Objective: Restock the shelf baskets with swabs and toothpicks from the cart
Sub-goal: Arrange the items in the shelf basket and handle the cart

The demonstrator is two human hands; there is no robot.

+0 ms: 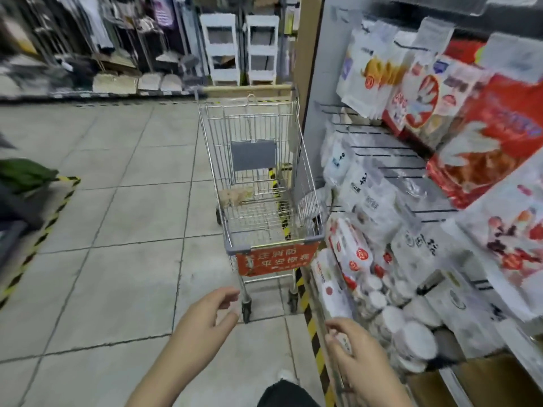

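Standing near the cart (258,183), both your hands are empty: left hand (205,315) with fingers loosely spread, right hand (352,348) relaxed by the shelf (411,289) on the right. Looks like you're between loads; next, reach for that pale packet (235,196) on the cart's far floor.

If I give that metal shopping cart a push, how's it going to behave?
The cart stands on small wheels on smooth floor tiles, so it should roll easily. Its wire basket looks almost empty, with one pale packet inside, so it is probably light. It stands close beside the shelf and might scrape it.
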